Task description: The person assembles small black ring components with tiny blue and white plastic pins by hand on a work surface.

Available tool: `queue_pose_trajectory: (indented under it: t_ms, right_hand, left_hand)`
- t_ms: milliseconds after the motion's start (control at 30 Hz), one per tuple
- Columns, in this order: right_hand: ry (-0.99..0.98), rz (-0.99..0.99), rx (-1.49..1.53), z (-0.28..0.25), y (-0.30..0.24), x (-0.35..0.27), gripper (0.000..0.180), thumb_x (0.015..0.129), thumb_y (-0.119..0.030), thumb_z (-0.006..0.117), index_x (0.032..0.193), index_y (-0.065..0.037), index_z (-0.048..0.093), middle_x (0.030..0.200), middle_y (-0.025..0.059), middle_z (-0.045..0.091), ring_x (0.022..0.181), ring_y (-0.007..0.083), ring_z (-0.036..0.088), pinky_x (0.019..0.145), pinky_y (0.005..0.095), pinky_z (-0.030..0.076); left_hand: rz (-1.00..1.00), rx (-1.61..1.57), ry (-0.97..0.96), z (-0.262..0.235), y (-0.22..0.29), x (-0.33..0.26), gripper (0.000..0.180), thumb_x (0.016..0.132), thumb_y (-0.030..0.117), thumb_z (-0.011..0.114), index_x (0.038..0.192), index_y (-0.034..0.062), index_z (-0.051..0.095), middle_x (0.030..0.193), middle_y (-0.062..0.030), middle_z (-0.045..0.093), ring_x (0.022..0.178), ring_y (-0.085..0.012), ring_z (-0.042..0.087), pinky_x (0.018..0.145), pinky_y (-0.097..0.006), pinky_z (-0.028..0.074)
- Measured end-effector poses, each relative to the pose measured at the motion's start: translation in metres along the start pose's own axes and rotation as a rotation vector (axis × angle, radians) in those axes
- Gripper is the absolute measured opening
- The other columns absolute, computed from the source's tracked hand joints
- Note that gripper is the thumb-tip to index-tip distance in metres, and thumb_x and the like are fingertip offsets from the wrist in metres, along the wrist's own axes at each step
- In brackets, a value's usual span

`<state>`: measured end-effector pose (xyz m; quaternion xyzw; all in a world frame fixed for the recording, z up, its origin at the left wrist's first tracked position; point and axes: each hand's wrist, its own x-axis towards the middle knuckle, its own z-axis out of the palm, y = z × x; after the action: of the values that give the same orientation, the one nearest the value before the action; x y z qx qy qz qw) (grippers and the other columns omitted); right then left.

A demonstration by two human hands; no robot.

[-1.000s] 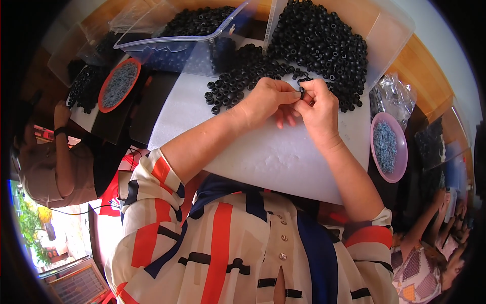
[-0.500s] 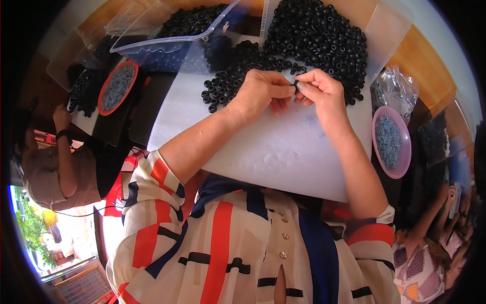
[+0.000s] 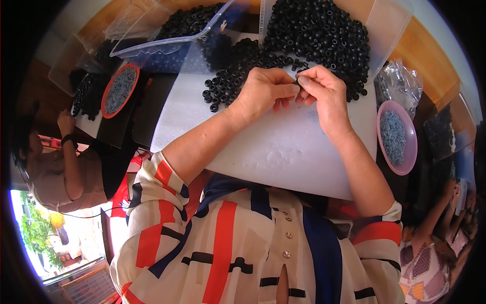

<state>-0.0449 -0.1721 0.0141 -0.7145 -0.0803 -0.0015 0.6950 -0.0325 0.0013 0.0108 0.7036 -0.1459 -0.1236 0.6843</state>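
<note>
My left hand (image 3: 260, 93) and my right hand (image 3: 325, 96) meet over the white work surface (image 3: 238, 147). Thumbs and forefingers of both are closed on a small black piece (image 3: 297, 81), mostly covered by the fingertips. It resembles the round black parts with holes, like beads or caps, in the loose pile (image 3: 228, 83) beside my left hand. Just beyond my hands, more of these black parts (image 3: 319, 35) spill from a tipped clear plastic bin (image 3: 387, 30). A few tiny bluish pieces (image 3: 314, 116) lie under my right wrist.
A pink bowl (image 3: 414, 147) of small grey-blue pieces stands right, beside a crumpled clear bag (image 3: 405, 83). Another clear bin (image 3: 152, 50) stands far left, near an orange-red bowl (image 3: 136, 76) of similar pieces. Co-workers sit left (image 3: 76, 172) and right (image 3: 425, 263).
Both hands stay together on the small black piece, with the fingertips slightly shifted. The view has moved a little; the bowl at the right appears farther right and higher.
</note>
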Motion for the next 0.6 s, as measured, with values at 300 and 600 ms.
queue_pose_trajectory:
  t_ms: [300,600]
  right_hand:
    - [-0.010,-0.006,-0.083,-0.0009,-0.0073,-0.0015,0.009,0.093,-0.010,0.060,0.088,-0.003,0.063,0.076,0.0009,0.062,0.067,0.0073,0.057,0.058,0.0225,0.045]
    - [-0.056,-0.137,-0.235,-0.0061,-0.0031,0.0008,0.005,0.091,-0.004,0.060,0.089,0.000,0.061,0.075,0.0026,0.063,0.067,0.0099,0.058,0.062,0.0261,0.049]
  left_hand:
    - [-0.071,-0.119,0.007,-0.0018,-0.0038,0.0008,0.011,0.088,0.007,0.066,0.085,-0.0030,0.064,0.072,-0.0076,0.065,0.060,-0.0139,0.061,0.050,-0.027,0.047]
    - [-0.063,-0.093,0.004,-0.0002,-0.0063,0.0011,0.010,0.087,0.007,0.067,0.086,-0.0026,0.065,0.072,-0.0072,0.065,0.057,-0.0141,0.060,0.049,-0.027,0.046]
